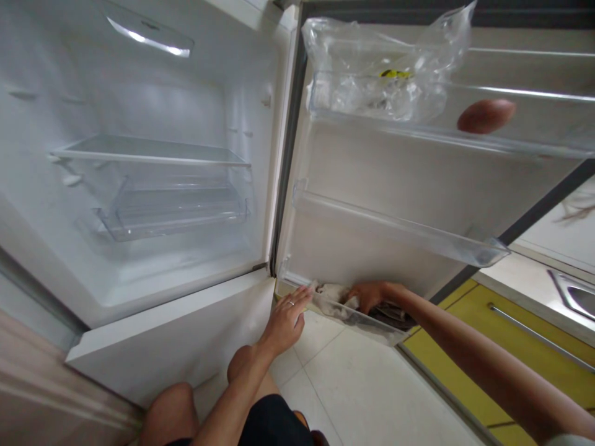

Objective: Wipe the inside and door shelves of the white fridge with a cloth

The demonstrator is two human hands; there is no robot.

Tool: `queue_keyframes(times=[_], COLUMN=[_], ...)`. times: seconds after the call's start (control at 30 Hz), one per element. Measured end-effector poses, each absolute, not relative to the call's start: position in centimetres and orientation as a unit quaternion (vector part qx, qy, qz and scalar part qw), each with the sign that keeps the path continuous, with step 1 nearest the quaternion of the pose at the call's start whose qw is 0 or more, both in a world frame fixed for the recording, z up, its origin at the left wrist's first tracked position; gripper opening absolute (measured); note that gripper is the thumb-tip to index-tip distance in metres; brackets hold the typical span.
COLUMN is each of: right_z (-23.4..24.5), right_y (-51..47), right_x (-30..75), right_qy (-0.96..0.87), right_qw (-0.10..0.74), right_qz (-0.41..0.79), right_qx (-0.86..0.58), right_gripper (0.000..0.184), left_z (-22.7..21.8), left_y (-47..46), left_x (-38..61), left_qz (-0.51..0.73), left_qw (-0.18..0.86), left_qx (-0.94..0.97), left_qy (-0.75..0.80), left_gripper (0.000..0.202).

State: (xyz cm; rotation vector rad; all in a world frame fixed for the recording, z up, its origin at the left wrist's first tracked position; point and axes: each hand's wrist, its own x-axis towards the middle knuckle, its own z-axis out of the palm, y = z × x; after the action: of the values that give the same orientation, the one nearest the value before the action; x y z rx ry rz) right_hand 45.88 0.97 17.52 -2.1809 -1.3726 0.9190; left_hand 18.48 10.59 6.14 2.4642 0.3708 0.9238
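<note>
I crouch before an open fridge [139, 124]. My left hand [287, 319], with a ring on one finger, rests its fingers on the near end of the lowest door bin [372, 331]; the fingers lie fairly flat and hold nothing. My right hand [369, 294] reaches into that bin and is closed on a grey-white cloth [332, 292] that lies inside against the bin's wall.
The top door shelf [534, 139] holds a crumpled clear plastic bag [381, 68] and a brown egg [486, 116]. The middle door shelf [395, 226] and the glass shelf [149, 152] with its clear drawer [171, 214] hold nothing. Yellow cabinets [506, 347] and a sink edge [576, 297] stand right.
</note>
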Motion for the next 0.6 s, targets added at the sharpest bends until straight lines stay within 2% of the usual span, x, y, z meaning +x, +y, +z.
queue_keyframes(times=[0.07,0.13,0.2,0.27,0.37,0.53,0.6], right_z=[17.5,17.7,18.2,18.7,19.7,20.2,19.7], right_y=[-0.5,-1.3,-1.7,-1.8,-2.1,-2.3,-1.5], right_x=[46.7,47.3,47.5,47.4,47.1,46.5,46.2], right_qy=[-0.517,-0.576,-0.623,-0.65,-0.687,-0.704,-0.696], right_qw=[0.154,0.051,-0.011,-0.025,0.037,0.275,0.329], right_qz=[0.345,0.376,0.341,0.284,0.18,-0.022,-0.079], right_qx=[-0.768,-0.724,-0.704,-0.704,-0.703,-0.654,-0.633], right_gripper=[0.029,0.033,0.034,0.036,0.045,0.049,0.054], left_z=[6.1,6.0,5.8,5.7,5.7,6.9,7.8], left_y=[10.6,10.6,10.6,10.5,10.3,9.6,9.3], left_x=[18.5,18.6,18.7,18.8,18.9,18.9,18.9], left_qz=[0.341,0.349,0.358,0.362,0.36,0.352,0.34], left_qw=[0.241,0.244,0.248,0.253,0.259,0.257,0.252], left_qx=[0.899,0.895,0.891,0.887,0.885,0.885,0.888], left_qy=[0.133,0.131,0.131,0.135,0.14,0.162,0.177], left_gripper=[0.062,0.061,0.061,0.062,0.063,0.051,0.043])
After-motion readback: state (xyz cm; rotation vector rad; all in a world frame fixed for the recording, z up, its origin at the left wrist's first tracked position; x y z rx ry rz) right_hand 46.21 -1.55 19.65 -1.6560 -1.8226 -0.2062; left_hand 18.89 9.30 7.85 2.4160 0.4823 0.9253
